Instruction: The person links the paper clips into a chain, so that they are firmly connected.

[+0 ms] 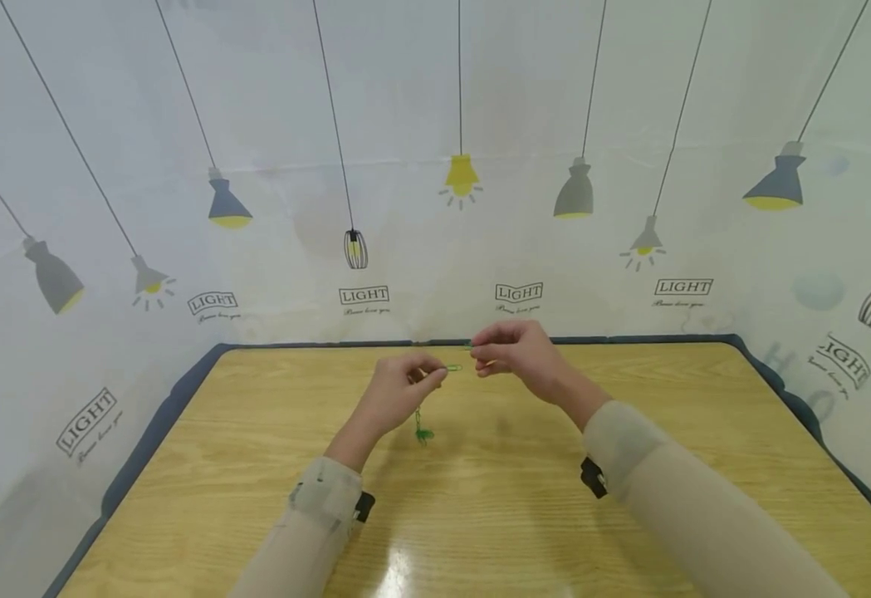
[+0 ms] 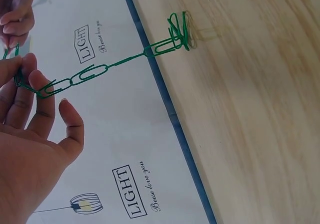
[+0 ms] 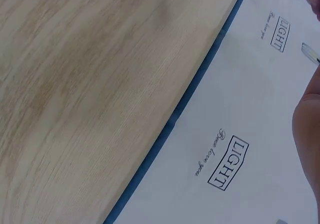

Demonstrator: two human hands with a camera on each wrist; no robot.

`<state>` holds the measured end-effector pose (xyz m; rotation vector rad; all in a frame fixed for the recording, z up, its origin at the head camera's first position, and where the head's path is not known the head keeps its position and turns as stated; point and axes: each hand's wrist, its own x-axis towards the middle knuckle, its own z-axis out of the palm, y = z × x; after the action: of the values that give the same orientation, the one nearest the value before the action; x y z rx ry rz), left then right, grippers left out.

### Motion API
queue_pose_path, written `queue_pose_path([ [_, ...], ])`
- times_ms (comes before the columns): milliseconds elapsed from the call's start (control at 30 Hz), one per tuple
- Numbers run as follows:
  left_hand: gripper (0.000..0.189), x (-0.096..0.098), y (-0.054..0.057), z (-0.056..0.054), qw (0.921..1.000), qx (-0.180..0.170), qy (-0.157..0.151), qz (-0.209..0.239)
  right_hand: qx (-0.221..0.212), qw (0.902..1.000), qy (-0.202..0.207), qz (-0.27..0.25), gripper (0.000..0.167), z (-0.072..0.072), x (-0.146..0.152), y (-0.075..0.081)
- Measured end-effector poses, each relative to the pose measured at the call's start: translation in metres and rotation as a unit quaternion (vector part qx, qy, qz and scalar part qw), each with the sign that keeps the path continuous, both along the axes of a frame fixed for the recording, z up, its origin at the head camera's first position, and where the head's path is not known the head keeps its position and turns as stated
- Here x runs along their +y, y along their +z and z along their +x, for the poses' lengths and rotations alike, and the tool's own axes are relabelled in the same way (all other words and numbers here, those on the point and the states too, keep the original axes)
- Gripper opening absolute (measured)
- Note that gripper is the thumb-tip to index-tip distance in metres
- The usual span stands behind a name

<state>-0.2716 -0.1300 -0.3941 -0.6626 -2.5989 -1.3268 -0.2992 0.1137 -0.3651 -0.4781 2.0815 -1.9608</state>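
Between thumb and fingers, my left hand [image 1: 398, 389] pinches a green paper clip [image 1: 454, 368] whose end sticks out to the right. From that hand a chain of linked green paper clips [image 2: 89, 73] hangs down, and its lower end gathers in a small bunch [image 1: 423, 434] at the table. My right hand [image 1: 530, 359], slightly higher and to the right, pinches another green paper clip [image 1: 468, 347] at its fingertips. In the head view a small gap separates the two clips. The right wrist view shows only part of the right hand at its edge.
Below the hands lies a wood-grain table [image 1: 525, 498] with a dark blue edging [image 1: 614, 339]. A white sheet [image 1: 405, 100] printed with hanging lamps and the word LIGHT rises behind it and on both sides.
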Motion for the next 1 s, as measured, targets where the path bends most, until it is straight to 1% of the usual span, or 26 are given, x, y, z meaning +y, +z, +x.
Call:
queue_pose_path([
  [133,0.015,0.001,0.001,0.0,0.9998,0.02,0.004,-0.008,-0.011,0.9999,0.011,-0.005,0.027,0.004,-0.006,0.0],
  [200,0.015,0.002,0.001,0.001,0.9994,0.031,0.006,-0.014,-0.021,0.9996,0.014,-0.008,0.029,0.005,-0.009,-0.001],
  [333,0.014,0.002,-0.001,0.0,0.9985,0.05,0.008,-0.02,-0.036,0.9993,0.009,-0.008,0.027,0.007,-0.014,-0.003],
  [533,0.012,0.003,-0.001,0.002,0.9968,0.076,0.004,-0.021,-0.047,0.9988,-0.015,0.003,0.024,0.011,-0.019,-0.001],
  [800,0.01,0.004,-0.001,0.005,0.9964,0.083,0.005,-0.016,-0.062,0.997,-0.045,0.004,0.022,0.01,-0.02,-0.002],
  [1000,0.01,0.004,-0.003,0.004,0.996,0.089,0.003,-0.013,-0.07,0.9957,-0.06,0.007,0.021,0.008,-0.015,-0.006],
])
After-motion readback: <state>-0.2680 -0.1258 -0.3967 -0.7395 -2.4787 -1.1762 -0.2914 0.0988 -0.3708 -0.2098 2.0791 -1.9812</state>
